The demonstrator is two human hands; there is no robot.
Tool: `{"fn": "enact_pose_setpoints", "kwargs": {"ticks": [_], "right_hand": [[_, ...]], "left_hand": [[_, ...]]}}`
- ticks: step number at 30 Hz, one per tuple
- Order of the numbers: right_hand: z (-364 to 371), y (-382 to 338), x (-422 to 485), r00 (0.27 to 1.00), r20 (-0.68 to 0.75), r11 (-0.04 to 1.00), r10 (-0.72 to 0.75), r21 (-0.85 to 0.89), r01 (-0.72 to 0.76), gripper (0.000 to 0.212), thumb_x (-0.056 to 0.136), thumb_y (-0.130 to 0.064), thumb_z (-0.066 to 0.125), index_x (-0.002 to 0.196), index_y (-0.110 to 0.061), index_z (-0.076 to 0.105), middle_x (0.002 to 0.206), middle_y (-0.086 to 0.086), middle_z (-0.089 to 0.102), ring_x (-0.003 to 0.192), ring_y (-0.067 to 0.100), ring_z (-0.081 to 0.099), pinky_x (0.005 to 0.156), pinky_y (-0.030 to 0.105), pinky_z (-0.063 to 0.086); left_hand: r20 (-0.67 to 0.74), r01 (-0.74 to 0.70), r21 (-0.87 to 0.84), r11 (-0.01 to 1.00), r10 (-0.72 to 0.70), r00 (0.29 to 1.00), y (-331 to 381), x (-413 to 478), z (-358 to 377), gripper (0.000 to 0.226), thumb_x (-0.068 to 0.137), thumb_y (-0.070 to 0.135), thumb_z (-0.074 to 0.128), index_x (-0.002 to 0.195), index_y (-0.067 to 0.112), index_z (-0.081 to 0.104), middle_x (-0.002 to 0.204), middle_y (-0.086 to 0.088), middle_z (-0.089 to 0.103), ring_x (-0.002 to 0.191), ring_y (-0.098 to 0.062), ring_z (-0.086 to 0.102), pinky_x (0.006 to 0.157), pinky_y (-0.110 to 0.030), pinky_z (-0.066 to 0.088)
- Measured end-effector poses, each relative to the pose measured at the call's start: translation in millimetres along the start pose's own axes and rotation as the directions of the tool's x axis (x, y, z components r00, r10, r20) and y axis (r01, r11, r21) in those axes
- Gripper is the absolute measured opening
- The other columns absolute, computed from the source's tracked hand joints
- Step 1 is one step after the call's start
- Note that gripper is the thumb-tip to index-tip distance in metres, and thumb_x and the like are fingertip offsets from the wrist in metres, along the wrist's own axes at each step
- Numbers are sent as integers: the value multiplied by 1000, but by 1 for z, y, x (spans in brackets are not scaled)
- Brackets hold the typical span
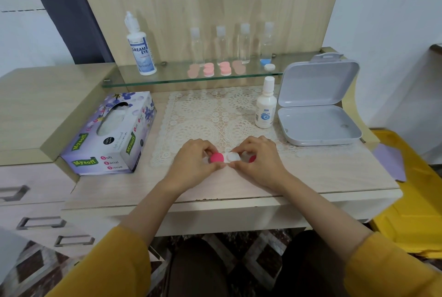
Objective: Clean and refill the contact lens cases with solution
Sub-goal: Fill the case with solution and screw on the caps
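Two contact lens cases lie on the front edge of the lace mat [215, 115]. My left hand [193, 165] pinches the pink cap [217, 157] of the left case, and a white part shows behind its fingers. My right hand [260, 160] pinches the white cap [233, 157] of the right case, whose pink cap [252, 159] peeks out under the fingers. A small white solution bottle [265, 105] stands capped at the mat's right side. A larger Dream Eye solution bottle [140, 45] stands on the glass shelf [167, 80].
A Mysoft tissue box [110, 134] sits left of the mat. An open grey hinged box [318, 110] stands at the right. The shelf holds several clear capped bottles [244, 43], pink lens cases [216, 69] and a blue and white case [267, 64]. Drawers are at the left.
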State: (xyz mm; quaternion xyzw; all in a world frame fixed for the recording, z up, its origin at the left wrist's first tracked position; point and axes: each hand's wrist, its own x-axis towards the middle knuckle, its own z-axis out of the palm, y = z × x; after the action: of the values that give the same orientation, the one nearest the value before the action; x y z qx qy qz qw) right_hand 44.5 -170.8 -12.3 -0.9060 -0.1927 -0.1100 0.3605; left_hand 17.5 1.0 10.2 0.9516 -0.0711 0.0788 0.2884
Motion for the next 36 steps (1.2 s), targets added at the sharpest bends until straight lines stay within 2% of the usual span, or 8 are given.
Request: {"fn": "enact_pose_setpoints", "kwargs": {"ticks": [4, 9, 13, 16, 21, 26, 31, 36], "right_hand": [[1, 0, 0, 1000, -15, 1000, -12, 7, 12, 22, 71, -31, 76, 91, -23, 74, 90, -6, 64, 81, 11, 41, 90, 34, 32], [1, 0, 0, 1000, -6, 1000, -17, 10, 17, 24, 69, -37, 73, 90, -24, 74, 89, -6, 63, 81, 12, 42, 88, 32, 30], [0, -1, 0, 1000, -23, 1000, -10, 23, 10, 18, 70, -30, 77, 87, -23, 74, 86, -5, 64, 78, 12, 44, 85, 30, 30], [0, -1, 0, 1000, -18, 1000, -8, 20, 8, 21, 70, -33, 77, 88, -22, 74, 87, -5, 64, 79, 13, 45, 85, 31, 32], [0, -1, 0, 1000, -11, 1000, -7, 9, 7, 22, 71, -33, 76, 89, -22, 74, 89, -5, 64, 81, 13, 44, 87, 31, 31], [-2, -2, -1, 1000, 8, 1000, -12, 17, 11, 18, 73, -28, 75, 90, -22, 73, 90, -5, 63, 80, 12, 41, 84, 29, 29], [-3, -3, -1, 1000, 17, 1000, -16, 19, 16, 18, 74, -27, 74, 91, -22, 73, 91, -3, 64, 80, 13, 41, 84, 29, 30], [-3, -4, -1, 1000, 18, 1000, -7, 27, 7, 17, 74, -27, 75, 90, -22, 73, 90, -4, 63, 79, 13, 41, 85, 30, 31]], "left_hand": [[68, -34, -40, 999, 37, 997, -5, 0, -3, 36, 74, 29, 74, 108, 26, 64, 104, 13, 60, 99, -9, 46, 81, -20, 32], [-65, 56, 38, 998, -54, 996, 0, -3, 3, 34, 68, 45, 76, 89, 20, 64, 88, 9, 58, 88, -9, 48, 76, -25, 39], [23, -24, -4, 1000, 24, 999, -4, -2, 1, 39, 75, 33, 73, 112, 27, 63, 102, 8, 56, 101, -13, 46, 92, -33, 37], [-46, 35, -15, 999, -36, 998, -5, -2, -2, 52, 64, 48, 77, 107, 25, 60, 96, 10, 55, 91, -8, 46, 84, -30, 40], [-79, 75, 126, 989, -66, 995, 1, -2, 3, 36, 71, 51, 71, 87, 20, 65, 91, 6, 57, 88, -10, 46, 75, -26, 37], [33, -85, 150, 985, 81, 996, -7, -1, 2, 32, 82, 34, 65, 112, 22, 65, 107, 6, 56, 104, -14, 43, 91, -32, 34], [67, -207, 94, 974, 201, 977, -14, -2, 1, 32, 85, 19, 64, 117, 20, 64, 108, 5, 58, 101, -16, 42, 92, -33, 36], [10, -54, 18, 998, 54, 998, -11, -9, 5, 51, 72, 44, 73, 117, 23, 62, 105, 11, 56, 101, -9, 43, 91, -25, 36]]}}
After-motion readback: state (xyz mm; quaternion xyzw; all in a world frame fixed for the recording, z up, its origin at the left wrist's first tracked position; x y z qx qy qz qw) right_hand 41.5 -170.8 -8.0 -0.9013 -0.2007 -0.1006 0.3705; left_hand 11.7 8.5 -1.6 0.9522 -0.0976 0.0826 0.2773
